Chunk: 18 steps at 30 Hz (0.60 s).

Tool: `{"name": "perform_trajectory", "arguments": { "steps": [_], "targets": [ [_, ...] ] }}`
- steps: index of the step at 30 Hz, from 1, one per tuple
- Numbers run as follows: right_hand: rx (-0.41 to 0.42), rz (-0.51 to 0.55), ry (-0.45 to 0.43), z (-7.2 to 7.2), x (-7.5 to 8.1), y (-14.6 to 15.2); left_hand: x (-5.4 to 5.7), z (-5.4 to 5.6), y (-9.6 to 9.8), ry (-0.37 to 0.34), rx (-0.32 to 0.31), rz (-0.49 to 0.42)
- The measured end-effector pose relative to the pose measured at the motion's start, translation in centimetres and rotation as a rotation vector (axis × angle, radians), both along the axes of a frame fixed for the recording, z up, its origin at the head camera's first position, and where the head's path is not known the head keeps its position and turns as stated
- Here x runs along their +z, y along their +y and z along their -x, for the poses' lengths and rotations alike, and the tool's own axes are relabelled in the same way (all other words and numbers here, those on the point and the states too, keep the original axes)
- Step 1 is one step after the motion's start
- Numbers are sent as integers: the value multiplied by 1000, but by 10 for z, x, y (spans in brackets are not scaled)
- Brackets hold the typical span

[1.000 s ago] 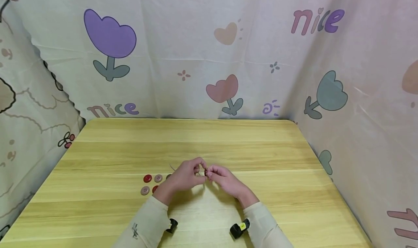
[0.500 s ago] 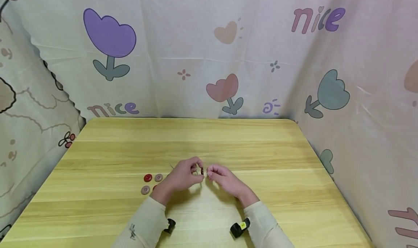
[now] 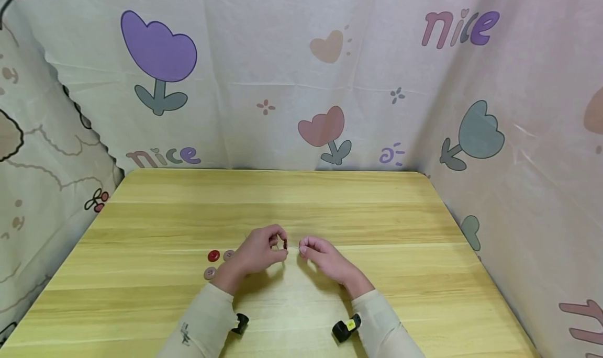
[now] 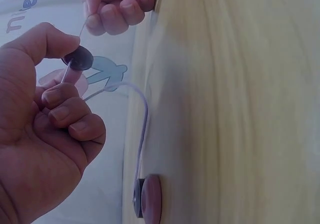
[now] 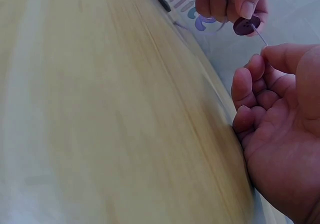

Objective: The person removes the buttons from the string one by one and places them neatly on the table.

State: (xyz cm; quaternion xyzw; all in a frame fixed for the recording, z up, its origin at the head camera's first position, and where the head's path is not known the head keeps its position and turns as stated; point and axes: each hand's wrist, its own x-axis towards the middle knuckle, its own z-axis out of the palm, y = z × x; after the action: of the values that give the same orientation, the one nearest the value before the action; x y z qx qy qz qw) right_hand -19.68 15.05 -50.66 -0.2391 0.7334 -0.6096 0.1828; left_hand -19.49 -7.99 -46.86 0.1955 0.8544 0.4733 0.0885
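Observation:
Between thumb and forefinger my left hand [image 3: 258,250] pinches a dark red button [image 5: 243,27], held on edge above the table. A thin pale string [image 4: 145,114] passes through the button. My right hand [image 3: 325,258] pinches the string just beyond the button, a short gap from the left fingertips, with its other fingers curled. From the left hand the string loops down toward a dark button [image 4: 138,198] on the table, beside a pinkish one [image 4: 152,199]. Whether it is fastened there I cannot tell.
Left of the left hand lie a red button [image 3: 214,256] and two dusty pink buttons [image 3: 210,273], one partly covered by the hand. The wooden table [image 3: 367,201] backs onto a printed curtain [image 3: 264,44]. Black wrist cameras [image 3: 345,329] hang under both cuffs.
My left hand has drawn leftward with the button, away from the right hand. A stretch of string now shows between them. The right hand has barely moved.

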Motion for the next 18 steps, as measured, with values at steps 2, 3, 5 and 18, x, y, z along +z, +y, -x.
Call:
{"name": "perform_trajectory", "arguments": {
  "steps": [2, 3, 5, 18],
  "targets": [
    [-4, -8, 3, -1, 1, 0, 1, 0, -2, 4, 9, 5],
    [-4, -8, 3, -1, 1, 0, 2, 1, -3, 7, 14, 6],
    [-8, -6, 0, 0, 1, 0, 3, 2, -6, 17, 24, 17],
    [-21, 17, -43, -13, 29, -5, 4, 5, -21, -58, 91, 2]
  ]
}}
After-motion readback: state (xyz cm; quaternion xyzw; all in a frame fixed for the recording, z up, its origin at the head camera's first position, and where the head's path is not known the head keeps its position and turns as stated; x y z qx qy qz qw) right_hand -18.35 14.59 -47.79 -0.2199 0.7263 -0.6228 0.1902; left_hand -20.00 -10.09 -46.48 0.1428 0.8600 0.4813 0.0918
